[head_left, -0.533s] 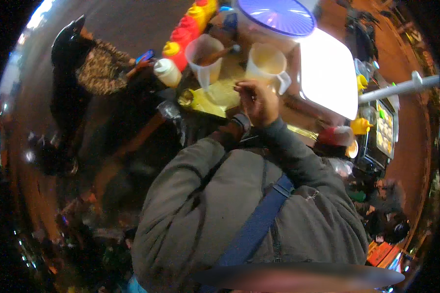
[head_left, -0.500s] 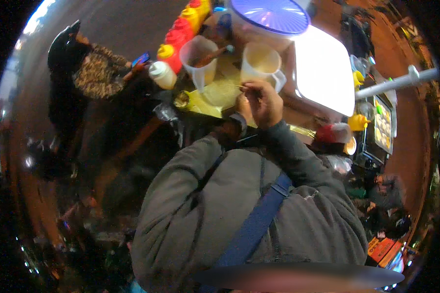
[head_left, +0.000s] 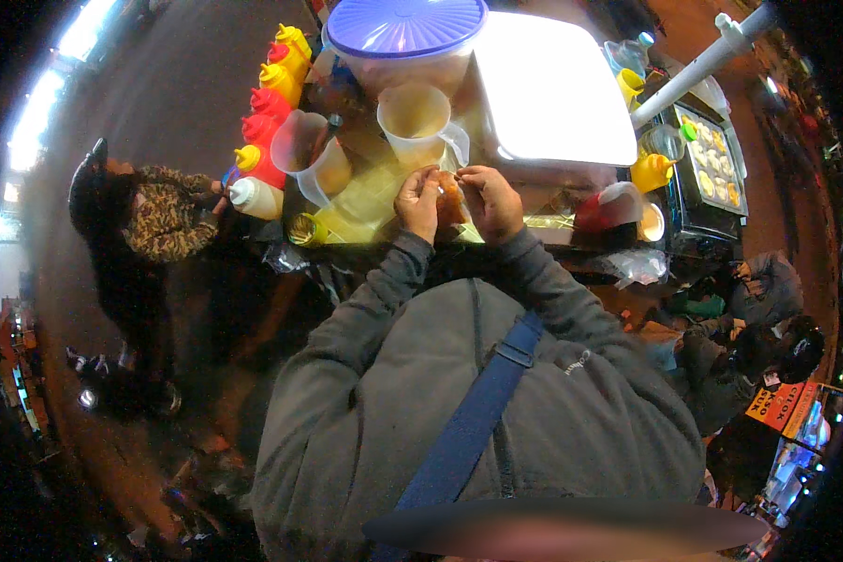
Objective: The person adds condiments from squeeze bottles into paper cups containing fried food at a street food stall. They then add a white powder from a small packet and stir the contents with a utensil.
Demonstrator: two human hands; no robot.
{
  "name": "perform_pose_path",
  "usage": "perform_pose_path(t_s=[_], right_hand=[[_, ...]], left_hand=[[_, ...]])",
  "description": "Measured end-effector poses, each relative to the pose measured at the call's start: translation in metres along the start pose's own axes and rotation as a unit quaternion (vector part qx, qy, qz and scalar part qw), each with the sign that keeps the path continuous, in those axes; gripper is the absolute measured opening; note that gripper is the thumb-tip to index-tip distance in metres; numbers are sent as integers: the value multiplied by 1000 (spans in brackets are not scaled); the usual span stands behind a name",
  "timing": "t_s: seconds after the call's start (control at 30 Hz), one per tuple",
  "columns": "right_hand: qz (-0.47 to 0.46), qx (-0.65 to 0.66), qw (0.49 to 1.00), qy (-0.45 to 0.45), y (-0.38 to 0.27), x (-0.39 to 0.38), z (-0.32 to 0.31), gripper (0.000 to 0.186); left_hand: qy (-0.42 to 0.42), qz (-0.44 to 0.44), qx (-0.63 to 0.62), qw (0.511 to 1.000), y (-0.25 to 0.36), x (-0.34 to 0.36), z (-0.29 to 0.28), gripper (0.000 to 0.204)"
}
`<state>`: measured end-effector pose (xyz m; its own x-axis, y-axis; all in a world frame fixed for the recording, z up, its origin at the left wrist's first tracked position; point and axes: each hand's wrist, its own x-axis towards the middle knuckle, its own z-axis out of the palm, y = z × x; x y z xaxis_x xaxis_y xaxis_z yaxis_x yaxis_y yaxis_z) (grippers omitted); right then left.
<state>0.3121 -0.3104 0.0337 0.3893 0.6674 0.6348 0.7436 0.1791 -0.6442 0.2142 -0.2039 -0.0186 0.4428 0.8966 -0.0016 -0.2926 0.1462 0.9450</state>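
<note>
- Dark roadway is seen around a crowded tabletop, which is lit brightly at its far side.
- At the near edge, a small orange-brown packet is held up between both hands; its contents cannot be made out.
- By the left hand, the packet's upper left side is pinched between bent thumb and fingers.
- By the right hand, its upper right side is gripped in the same way, with the other fingers curled.
- Just beyond the hands, a cloudy jug is placed with its handle turned to the right.
- To its left, a second jug is tilted in view, with a dark-tipped utensil set inside.
- Farther left, red and yellow squeeze bottles are lined up, and a white bottle is set at their near end.
- At the far side, a large tub is covered by a purple lid; a white panel is laid to its right.
- On the far right, round pieces are set out in a tray.
- At the left, a person in a camouflage top is seen near the bottles.
</note>
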Motion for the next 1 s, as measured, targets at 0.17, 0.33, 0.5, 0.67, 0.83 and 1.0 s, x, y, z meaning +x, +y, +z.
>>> perform_pose_path(t_s=[0.17,0.33,0.5,0.67,0.83,1.0], right_hand=[[-13,-10,1000,-9,0,-5,3,20],[-52,-48,997,2,-2,-3,8,19],[-75,-108,991,-9,-3,3,6,15],[241,73,962,103,-2,-5,13,16],[373,300,867,141,1,-13,10,13],[497,511,693,111,-12,-14,-18,13]], left_hand=[[-11,5,16,1000,7,-5,2,17],[-2,7,40,999,11,-4,7,18],[-48,59,126,989,18,-15,13,19],[-65,84,192,976,22,-16,8,23],[-90,-66,26,993,34,-18,10,22],[-155,-237,-180,942,63,-27,16,17]])
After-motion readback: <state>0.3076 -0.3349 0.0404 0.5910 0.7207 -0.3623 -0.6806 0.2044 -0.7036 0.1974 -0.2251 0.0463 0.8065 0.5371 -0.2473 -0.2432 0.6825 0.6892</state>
